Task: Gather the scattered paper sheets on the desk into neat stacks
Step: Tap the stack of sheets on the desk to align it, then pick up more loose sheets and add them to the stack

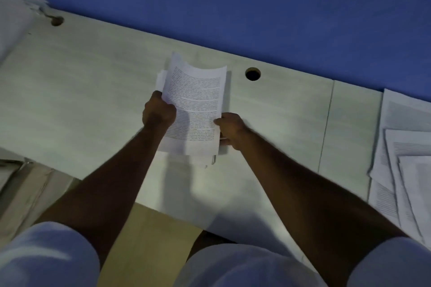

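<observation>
A bundle of printed paper sheets [194, 102] is held over the middle of the pale desk [93, 91], its top edge curling upward. My left hand [158, 110] grips the bundle's left edge, fingers curled round it. My right hand [229, 129] grips its right lower edge, thumb on the printed face. The sheets in the bundle are slightly uneven, with edges sticking out at the left and bottom. More printed sheets [405, 158] lie overlapping and askew on the desk at the far right.
A blue wall [256, 7] runs behind the desk. Two round cable holes [253, 74] [57, 21] sit near the back edge. A seam [326, 123] divides the desk on the right. White material [14, 18] lies at the far left.
</observation>
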